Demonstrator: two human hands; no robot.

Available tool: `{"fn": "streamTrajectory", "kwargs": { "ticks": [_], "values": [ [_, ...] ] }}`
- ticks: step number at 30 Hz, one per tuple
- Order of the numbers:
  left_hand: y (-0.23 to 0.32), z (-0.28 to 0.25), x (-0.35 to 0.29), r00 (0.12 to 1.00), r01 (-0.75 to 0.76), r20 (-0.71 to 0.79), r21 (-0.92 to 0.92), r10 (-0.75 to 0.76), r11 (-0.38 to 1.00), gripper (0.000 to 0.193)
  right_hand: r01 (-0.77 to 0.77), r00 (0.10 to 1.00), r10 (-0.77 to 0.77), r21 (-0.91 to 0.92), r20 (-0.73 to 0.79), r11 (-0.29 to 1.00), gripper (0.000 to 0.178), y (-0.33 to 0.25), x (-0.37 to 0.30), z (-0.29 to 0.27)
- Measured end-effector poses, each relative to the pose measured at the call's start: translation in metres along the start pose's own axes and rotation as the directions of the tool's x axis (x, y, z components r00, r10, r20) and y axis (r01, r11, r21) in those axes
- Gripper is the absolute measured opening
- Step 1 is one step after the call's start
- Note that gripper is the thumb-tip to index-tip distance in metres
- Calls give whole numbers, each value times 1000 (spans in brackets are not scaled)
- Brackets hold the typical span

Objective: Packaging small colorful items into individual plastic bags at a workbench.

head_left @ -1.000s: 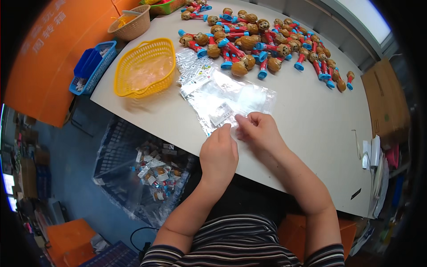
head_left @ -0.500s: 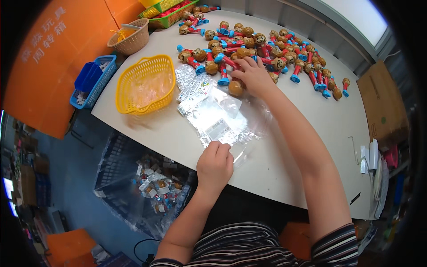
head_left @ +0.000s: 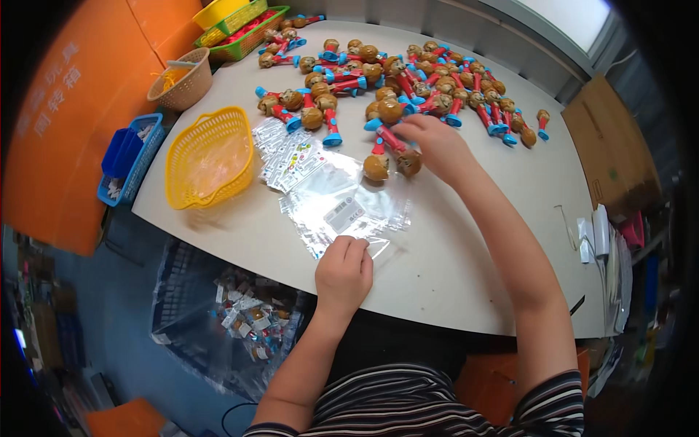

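Note:
My left hand [head_left: 344, 271] is closed with its fingertips pinching the near edge of a clear plastic bag [head_left: 320, 195] that lies on the table, a printed label on it. My right hand [head_left: 439, 148] is closed round a toy figure [head_left: 394, 140] with a red body, blue foot and round brown head, tilted above the table. Beside it is a second toy figure [head_left: 376, 166] of the same kind, head toward me. Beyond my right hand lies a loose heap of such toy figures [head_left: 440, 103]. Silvery printed packets [head_left: 280, 156] are fanned out left of the bag.
A yellow basket [head_left: 172, 171] stands at the table's left. Past it are a tan basket [head_left: 200, 81], stacked green trays [head_left: 247, 45] and a blue basket [head_left: 129, 191]. Below the table edge, a lined blue crate [head_left: 171, 291] holds bagged toys. A cardboard box [head_left: 610, 146] stands right.
My right hand has drawn a toy figure away from the heap toward me, and a second one lies beside it. My left hand stays at the bag edge. The whole view has shifted slightly.

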State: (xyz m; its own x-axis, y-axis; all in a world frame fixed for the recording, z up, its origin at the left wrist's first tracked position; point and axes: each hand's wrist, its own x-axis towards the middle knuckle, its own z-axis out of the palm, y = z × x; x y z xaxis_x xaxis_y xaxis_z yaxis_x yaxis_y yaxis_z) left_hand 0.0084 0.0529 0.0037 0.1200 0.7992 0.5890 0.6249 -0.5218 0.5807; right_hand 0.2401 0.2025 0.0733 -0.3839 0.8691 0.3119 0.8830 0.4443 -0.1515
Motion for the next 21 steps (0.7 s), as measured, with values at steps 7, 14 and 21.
{"fn": "streamTrajectory", "kwargs": {
  "ticks": [7, 14, 21],
  "values": [
    [0, 4, -8, 1000, 3, 9, 4, -3, 1000, 13, 425, 900, -422, -426, 107, 799, 34, 17, 27, 28],
    [2, 9, -6, 1000, -7, -2, -4, 7, 1000, 11, 211, 839, -260, -154, -478, 965, 18, 19, -21, -15],
    [18, 11, 22, 996, 59, 65, 64, -63, 996, 11, -506, 858, 144, 763, 493, 403, 26, -79, -137, -45]
  ]
}}
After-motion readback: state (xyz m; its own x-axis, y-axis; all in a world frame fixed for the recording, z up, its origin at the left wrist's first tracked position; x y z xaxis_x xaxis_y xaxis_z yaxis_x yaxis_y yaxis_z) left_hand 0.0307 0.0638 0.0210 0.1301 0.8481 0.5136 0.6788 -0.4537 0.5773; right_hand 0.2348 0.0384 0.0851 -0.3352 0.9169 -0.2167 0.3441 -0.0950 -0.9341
